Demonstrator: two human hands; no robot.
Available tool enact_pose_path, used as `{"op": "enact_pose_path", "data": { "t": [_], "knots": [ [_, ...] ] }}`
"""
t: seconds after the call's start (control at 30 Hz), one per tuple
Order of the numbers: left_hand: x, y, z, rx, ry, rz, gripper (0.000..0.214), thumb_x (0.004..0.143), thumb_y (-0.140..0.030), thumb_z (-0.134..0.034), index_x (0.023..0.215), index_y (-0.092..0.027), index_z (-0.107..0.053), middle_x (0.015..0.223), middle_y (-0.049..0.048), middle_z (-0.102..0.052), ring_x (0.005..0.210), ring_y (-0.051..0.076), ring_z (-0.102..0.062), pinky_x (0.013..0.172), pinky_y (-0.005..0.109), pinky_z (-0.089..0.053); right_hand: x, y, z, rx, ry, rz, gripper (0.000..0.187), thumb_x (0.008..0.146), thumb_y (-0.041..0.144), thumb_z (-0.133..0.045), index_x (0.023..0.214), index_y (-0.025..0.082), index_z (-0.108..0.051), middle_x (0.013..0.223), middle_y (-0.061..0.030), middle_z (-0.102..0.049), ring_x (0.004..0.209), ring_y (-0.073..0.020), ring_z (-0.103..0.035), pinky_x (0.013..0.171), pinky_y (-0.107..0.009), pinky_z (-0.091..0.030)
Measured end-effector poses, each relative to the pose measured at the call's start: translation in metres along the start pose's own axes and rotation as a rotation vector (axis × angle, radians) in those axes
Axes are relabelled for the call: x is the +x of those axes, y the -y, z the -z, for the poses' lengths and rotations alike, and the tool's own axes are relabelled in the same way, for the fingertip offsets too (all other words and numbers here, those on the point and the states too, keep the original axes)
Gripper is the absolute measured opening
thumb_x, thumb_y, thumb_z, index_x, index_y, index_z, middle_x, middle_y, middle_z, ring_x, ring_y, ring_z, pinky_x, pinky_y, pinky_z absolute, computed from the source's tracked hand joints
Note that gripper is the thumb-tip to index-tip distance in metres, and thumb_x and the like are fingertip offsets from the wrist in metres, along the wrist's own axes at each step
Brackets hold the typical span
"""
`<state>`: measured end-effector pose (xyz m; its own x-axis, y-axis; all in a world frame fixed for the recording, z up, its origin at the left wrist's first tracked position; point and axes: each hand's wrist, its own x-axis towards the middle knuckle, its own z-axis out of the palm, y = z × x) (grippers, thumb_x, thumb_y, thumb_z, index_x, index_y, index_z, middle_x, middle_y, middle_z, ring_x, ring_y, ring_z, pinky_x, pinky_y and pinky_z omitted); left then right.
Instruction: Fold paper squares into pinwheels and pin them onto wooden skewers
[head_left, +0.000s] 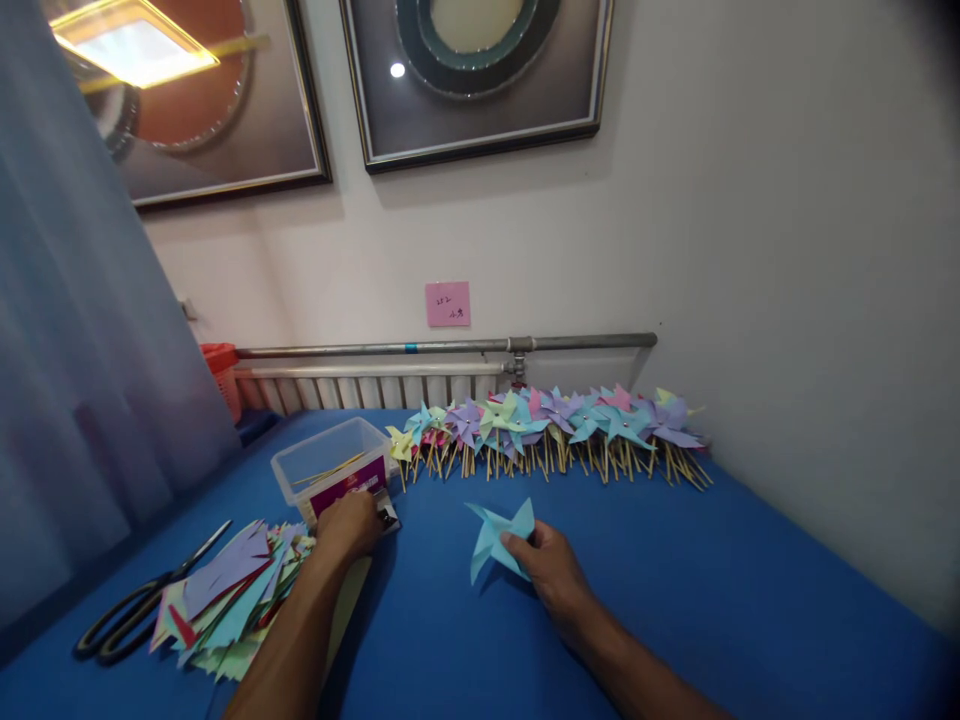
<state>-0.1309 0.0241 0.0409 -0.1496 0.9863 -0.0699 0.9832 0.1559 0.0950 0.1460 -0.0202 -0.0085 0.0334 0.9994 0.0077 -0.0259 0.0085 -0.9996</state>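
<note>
My right hand (553, 572) pinches a folded light-blue paper pinwheel (496, 538) just above the blue table (675, 580). My left hand (346, 526) reaches to the front of a clear plastic box (330, 466) with a purple label, fingers curled over a small dark item at its base that I cannot make out. The box holds a few wooden sticks. A pile of cut coloured paper sheets (232, 595) lies left of my left forearm.
A long row of finished pinwheels on sticks (555, 430) lies along the back of the table by the radiator. Black scissors (142, 600) rest at the left edge. An orange basket (222, 372) stands at the back left. A curtain hangs on the left.
</note>
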Motion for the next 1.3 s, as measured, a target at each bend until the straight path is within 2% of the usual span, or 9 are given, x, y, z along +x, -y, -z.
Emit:
{"op": "enact_pose_path", "data": {
  "t": [0.23,0.43,0.6,0.73,0.9,1.13,1.2,1.3],
  "knots": [
    [0.001,-0.003,-0.003,0.015,-0.016,-0.017,0.029,0.083,-0.026,-0.054,0.094,-0.014,-0.077,0.107,0.024,-0.073,0.1,0.037,-0.069,0.08,0.04,-0.05,0.0,0.001,-0.002,0.09,0.01,-0.02,0.025,0.065,0.039,-0.072,0.076,0.017,-0.069,0.065,0.0002,-0.066,0.058,-0.0157,-0.054,0.059,-0.027,-0.042],
    [0.003,-0.005,-0.008,0.047,-0.029,-0.012,0.034,0.084,-0.036,-0.054,0.097,-0.016,-0.078,0.108,0.0214,-0.074,0.102,0.035,-0.069,0.082,0.039,-0.052,0.002,-0.002,-0.001,0.073,0.003,-0.04,0.027,0.065,0.04,-0.072,0.078,0.017,-0.069,0.067,-0.0003,-0.067,0.06,-0.0166,-0.056,0.06,-0.028,-0.043],
    [0.003,-0.008,-0.009,0.096,-0.023,-0.013,0.032,0.084,-0.027,-0.05,0.098,-0.017,-0.078,0.107,0.0206,-0.074,0.101,0.034,-0.07,0.08,0.04,-0.054,0.002,-0.003,0.0,0.088,0.02,-0.029,0.03,0.065,0.042,-0.073,0.081,0.016,-0.07,0.07,-0.0015,-0.069,0.064,-0.0187,-0.059,0.062,-0.029,-0.045],
    [0.0,-0.012,-0.006,0.108,-0.063,-0.019,0.033,0.085,-0.024,-0.048,0.097,-0.014,-0.077,0.105,0.0227,-0.074,0.101,0.036,-0.07,0.082,0.042,-0.054,0.004,-0.007,0.0,0.061,0.025,-0.021,0.032,0.066,0.044,-0.072,0.081,0.016,-0.07,0.068,-0.002,-0.069,0.062,-0.0182,-0.058,0.061,-0.029,-0.045],
    [-0.004,-0.014,-0.001,0.105,-0.08,-0.019,0.036,0.09,-0.027,-0.043,0.102,-0.014,-0.075,0.107,0.0227,-0.073,0.102,0.036,-0.07,0.084,0.045,-0.053,0.005,-0.008,0.001,0.062,0.018,-0.019,0.032,0.065,0.043,-0.072,0.08,0.015,-0.069,0.069,-0.0026,-0.069,0.062,-0.0186,-0.059,0.061,-0.029,-0.046],
    [-0.006,-0.012,0.003,0.089,-0.094,-0.028,0.035,0.093,-0.027,-0.041,0.102,-0.013,-0.072,0.105,0.0226,-0.072,0.1,0.036,-0.069,0.08,0.043,-0.051,0.001,-0.004,0.001,0.042,-0.013,-0.003,0.03,0.066,0.042,-0.072,0.081,0.015,-0.07,0.071,-0.0024,-0.069,0.062,-0.0174,-0.057,0.06,-0.028,-0.045],
    [-0.007,-0.014,0.003,0.051,-0.129,-0.075,0.034,0.095,-0.029,-0.039,0.102,-0.014,-0.069,0.102,0.0199,-0.073,0.097,0.032,-0.069,0.079,0.039,-0.049,0.002,-0.005,0.001,0.035,-0.013,-0.003,0.03,0.066,0.042,-0.072,0.079,0.015,-0.069,0.068,-0.0019,-0.067,0.061,-0.0169,-0.056,0.059,-0.027,-0.044],
    [-0.011,-0.025,-0.002,-0.078,-0.12,-0.249,0.03,0.096,-0.032,-0.042,0.097,-0.018,-0.068,0.096,0.012,-0.074,0.093,0.024,-0.069,0.076,0.031,-0.045,0.004,-0.007,0.001,0.046,0.0,-0.003,0.033,0.065,0.044,-0.072,0.08,0.015,-0.069,0.067,-0.0024,-0.068,0.061,-0.0178,-0.057,0.059,-0.028,-0.045]
  ]
}}
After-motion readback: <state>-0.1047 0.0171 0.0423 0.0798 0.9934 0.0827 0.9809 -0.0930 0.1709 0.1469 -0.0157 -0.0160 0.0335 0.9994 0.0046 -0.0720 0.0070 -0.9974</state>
